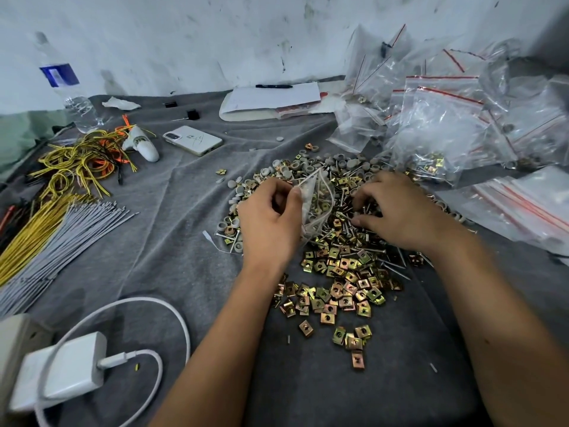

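Note:
A heap of brass-coloured square clip nuts [338,272], long screws [397,266] and grey round washers [295,167] lies on a grey cloth [172,229]. My left hand [268,223] pinches the mouth of a small clear zip bag [317,198] between thumb and fingers, holding it over the heap. My right hand [400,211] is on the heap just right of the bag, fingers curled down among the screws and nuts. Whether those fingers hold a piece is hidden.
Filled and empty zip bags [446,124] pile up at the right. Yellow and grey cable ties [46,229] and wires [83,161] lie at the left. A phone [192,140], a water bottle [67,87], a notepad with a pen [274,97] and a white charger with its cable [70,368] are also on the cloth.

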A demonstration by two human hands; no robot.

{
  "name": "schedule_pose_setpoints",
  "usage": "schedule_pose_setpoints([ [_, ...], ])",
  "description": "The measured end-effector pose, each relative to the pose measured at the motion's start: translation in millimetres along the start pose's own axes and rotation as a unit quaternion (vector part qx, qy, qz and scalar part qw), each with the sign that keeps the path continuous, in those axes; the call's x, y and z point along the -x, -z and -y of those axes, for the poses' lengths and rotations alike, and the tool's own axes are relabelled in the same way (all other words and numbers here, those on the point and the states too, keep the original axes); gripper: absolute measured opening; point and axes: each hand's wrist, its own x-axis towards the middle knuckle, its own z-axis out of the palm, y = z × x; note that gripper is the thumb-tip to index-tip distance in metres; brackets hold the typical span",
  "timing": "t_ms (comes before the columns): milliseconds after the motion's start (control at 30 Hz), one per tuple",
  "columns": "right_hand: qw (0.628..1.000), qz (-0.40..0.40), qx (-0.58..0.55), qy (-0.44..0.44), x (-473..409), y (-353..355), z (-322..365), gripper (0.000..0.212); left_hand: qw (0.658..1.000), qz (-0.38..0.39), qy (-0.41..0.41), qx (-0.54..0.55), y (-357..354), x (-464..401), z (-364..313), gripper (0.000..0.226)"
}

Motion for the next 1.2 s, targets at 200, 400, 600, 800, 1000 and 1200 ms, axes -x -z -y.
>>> schedule_pose_setpoints([
  [200,0.999,-0.006,-0.025,0.032,0.8,0.9,2.8,0.020,1.000,-0.001,0.007,0.001,0.8,-1.0,-0.4,0.019],
  [400,0.945,-0.192,-0.251,0.089,4.7,7.8,18.6,0.014,1.000,0.004,-0.003,-0.014,0.5,-0.6,-0.8,0.018],
  [600,0.950,-0.189,-0.177,0.174,6.9,-2.4,43.0,0.025,0.999,0.014,-0.023,-0.025,-2.3,0.4,-0.7,0.016],
  [800,0.939,-0.225,-0.201,0.166,7.4,-1.8,45.9,0.029,1.000,0.003,0.004,-0.004,0.9,-1.2,0.6,0.017],
  [1000,0.927,-0.246,-0.245,0.142,8.2,-3.5,44.4,0.014,0.996,-0.052,0.057,0.045,8.8,-8.2,-0.1,0.018],
  [1200,0.970,-0.018,-0.103,0.221,7.0,-17.1,51.0,0.015,0.915,-0.216,0.171,0.295,29.8,-26.1,7.2,0.027],
])
